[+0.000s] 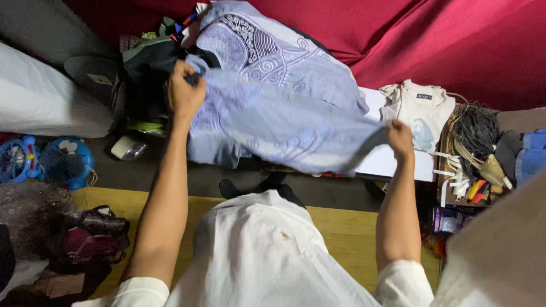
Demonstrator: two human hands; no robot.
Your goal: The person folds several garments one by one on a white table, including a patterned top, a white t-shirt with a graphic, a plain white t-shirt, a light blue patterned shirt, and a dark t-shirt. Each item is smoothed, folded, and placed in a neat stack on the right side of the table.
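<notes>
Blue garment (pixel 273 113) stretched between left hand (pixel 183 91), right hand (pixel 400 138).

A single head-worn camera is looking steeply down over the person's chest and white shirt (pixel 267 256), close enough that both forearms are filling the middle of the frame. It is facing forward across a wooden floor strip (pixel 341 227) toward a red cloth backdrop (pixel 443 40) running along the top edge. No second view is sharing the scene.

two hands (pixel 183 94), one blue garment (pixel 273 108), two fans (pixel 42 161)
</notes>
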